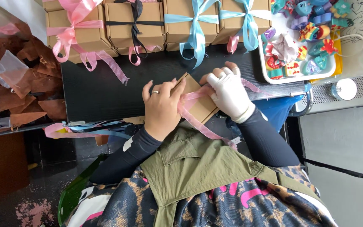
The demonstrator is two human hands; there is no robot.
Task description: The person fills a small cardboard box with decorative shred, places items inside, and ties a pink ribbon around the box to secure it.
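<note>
While left hand (161,110) presses brown cardboard box (198,101), gloved right hand (228,93) apparently pinches pink ribbon (194,118) across it.

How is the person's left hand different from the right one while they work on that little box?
The left hand is bare and wears a ring; the right hand is covered by a white glove. The left hand lies across the near side of the cardboard box, while the right hand presses on its far end. Both touch the pink ribbon wrapped round the box, and both arms wear dark sleeves.
</note>
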